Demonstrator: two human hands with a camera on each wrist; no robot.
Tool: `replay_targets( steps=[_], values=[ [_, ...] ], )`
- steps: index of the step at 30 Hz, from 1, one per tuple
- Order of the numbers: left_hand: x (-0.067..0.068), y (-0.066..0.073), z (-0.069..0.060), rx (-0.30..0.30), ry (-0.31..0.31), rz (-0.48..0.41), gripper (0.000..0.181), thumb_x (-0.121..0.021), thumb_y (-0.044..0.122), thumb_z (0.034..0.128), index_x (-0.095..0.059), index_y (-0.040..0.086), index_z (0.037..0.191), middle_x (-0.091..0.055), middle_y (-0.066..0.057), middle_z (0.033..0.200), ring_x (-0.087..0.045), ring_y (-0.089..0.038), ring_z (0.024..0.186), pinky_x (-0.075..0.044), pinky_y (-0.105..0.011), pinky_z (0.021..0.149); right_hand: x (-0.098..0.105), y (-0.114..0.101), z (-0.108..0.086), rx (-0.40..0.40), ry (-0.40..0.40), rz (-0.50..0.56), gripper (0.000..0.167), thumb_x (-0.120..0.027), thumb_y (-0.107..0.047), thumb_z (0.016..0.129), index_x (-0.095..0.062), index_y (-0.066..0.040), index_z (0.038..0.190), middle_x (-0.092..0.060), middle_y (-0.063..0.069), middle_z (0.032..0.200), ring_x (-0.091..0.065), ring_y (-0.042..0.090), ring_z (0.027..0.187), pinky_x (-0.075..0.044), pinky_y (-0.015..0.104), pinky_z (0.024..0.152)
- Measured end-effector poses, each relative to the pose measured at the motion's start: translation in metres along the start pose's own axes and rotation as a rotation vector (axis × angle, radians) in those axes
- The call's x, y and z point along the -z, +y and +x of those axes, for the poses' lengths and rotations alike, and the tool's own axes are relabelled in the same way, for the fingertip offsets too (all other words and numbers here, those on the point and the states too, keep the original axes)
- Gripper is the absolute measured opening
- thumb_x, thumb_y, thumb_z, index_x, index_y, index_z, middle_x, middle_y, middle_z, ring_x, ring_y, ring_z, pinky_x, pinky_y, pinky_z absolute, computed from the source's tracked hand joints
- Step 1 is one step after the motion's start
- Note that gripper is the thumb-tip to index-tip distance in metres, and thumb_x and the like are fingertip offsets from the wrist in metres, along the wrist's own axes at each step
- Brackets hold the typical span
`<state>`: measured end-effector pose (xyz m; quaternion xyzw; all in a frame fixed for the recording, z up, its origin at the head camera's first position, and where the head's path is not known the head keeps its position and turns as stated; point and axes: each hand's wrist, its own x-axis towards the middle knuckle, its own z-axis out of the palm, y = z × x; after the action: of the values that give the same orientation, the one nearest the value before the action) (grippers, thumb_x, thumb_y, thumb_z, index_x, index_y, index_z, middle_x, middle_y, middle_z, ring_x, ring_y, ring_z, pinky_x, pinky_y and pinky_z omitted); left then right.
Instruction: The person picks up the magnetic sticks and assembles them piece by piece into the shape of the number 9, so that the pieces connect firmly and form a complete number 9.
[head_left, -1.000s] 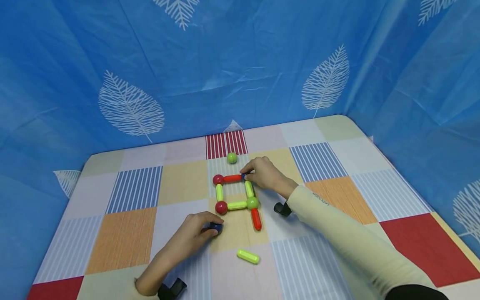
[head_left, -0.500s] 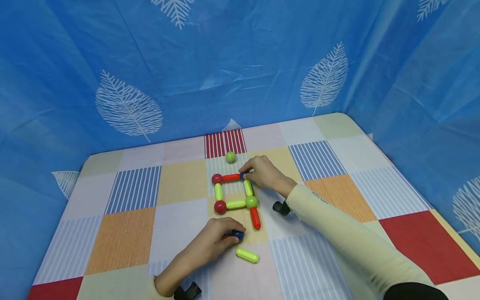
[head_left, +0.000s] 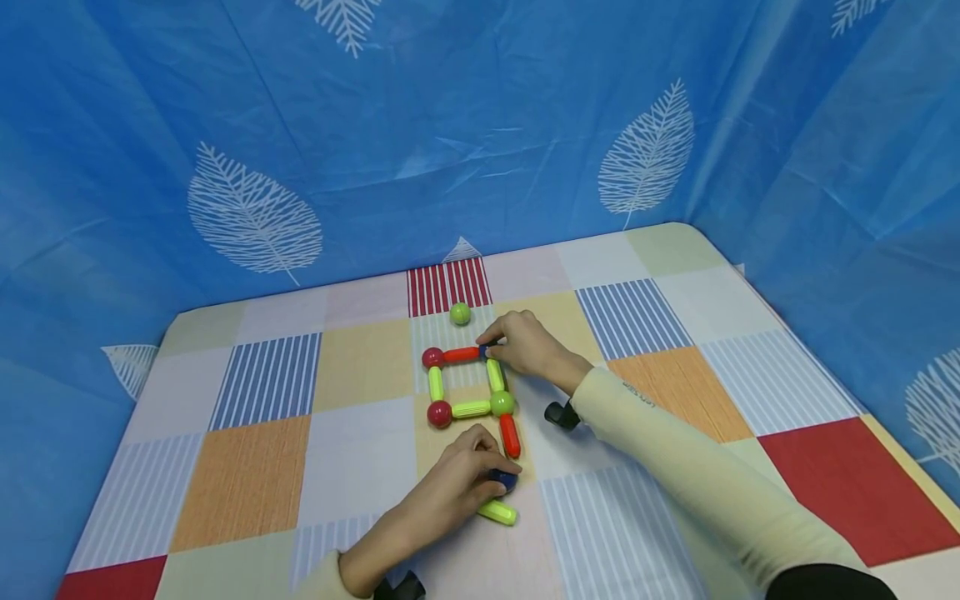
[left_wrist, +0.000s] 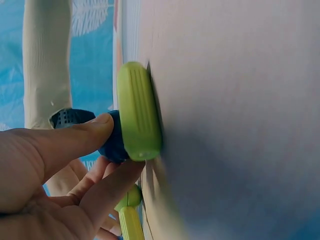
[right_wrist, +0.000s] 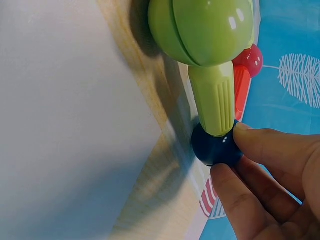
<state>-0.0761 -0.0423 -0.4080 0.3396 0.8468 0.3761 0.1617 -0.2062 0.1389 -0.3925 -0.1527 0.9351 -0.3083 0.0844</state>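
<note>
A square of rods and balls lies on the table. Its corners are two dark red balls (head_left: 439, 414), a green ball (head_left: 502, 403) and a dark blue ball (right_wrist: 216, 146). My right hand (head_left: 532, 346) pinches that blue corner ball, where a red rod (head_left: 461, 355) and a green rod (right_wrist: 215, 100) meet. A second red rod (head_left: 510, 436) sticks out from the green corner toward me. My left hand (head_left: 453, 482) pinches another dark blue ball (left_wrist: 114, 142) near that rod's free end. In the left wrist view, the ball is right by a loose yellow-green rod (left_wrist: 137, 112).
A loose green ball (head_left: 461, 313) sits beyond the square. The patchwork tablecloth (head_left: 360, 367) covers the table, and a blue leaf-print curtain (head_left: 450, 125) hangs along its far side and right side.
My left hand has carried its blue ball rightward and slightly nearer, to beside the loose yellow-green rod, partly covering it. The right hand has stayed on the blue corner ball.
</note>
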Motion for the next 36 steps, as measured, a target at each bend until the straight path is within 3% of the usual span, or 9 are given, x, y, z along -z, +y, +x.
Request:
replay_targets(
  steps=[11, 25, 36],
  values=[
    [-0.0057, 0.0047, 0.0067, -0.035, -0.006, 0.012, 0.022, -0.074, 0.007, 0.0872, -0.076, 0.008, 0.109, -0.048, 0.009, 0.096, -0.045, -0.004, 0.089, -0.042, -0.018, 0.077, 0.0009, -0.0021, 0.0015, -0.013, -0.008, 0.005, 0.021, -0.068, -0.007, 0.092, -0.076, -0.010, 0.111, -0.071, 0.007, 0.114, -0.060, 0.024, 0.116, -0.051, 0.037, 0.094],
    [-0.0067, 0.0070, 0.0089, -0.013, 0.028, 0.073, 0.022, -0.075, 0.009, 0.0868, -0.077, 0.009, 0.109, -0.046, 0.010, 0.094, -0.043, -0.005, 0.089, -0.040, -0.019, 0.077, 0.0010, -0.0026, 0.0016, 0.004, -0.002, 0.008, 0.021, -0.068, -0.006, 0.092, -0.076, -0.010, 0.111, -0.072, 0.007, 0.113, -0.061, 0.024, 0.114, -0.052, 0.036, 0.092],
    [-0.0062, 0.0074, 0.0093, -0.009, 0.020, 0.064, 0.022, -0.075, 0.008, 0.0862, -0.077, 0.009, 0.108, -0.047, 0.009, 0.093, -0.043, -0.005, 0.087, -0.040, -0.018, 0.075, 0.0011, -0.0021, 0.0014, -0.008, -0.002, 0.020, 0.021, -0.068, -0.006, 0.092, -0.076, -0.009, 0.112, -0.071, 0.007, 0.114, -0.061, 0.024, 0.115, -0.051, 0.037, 0.093]
  ],
)
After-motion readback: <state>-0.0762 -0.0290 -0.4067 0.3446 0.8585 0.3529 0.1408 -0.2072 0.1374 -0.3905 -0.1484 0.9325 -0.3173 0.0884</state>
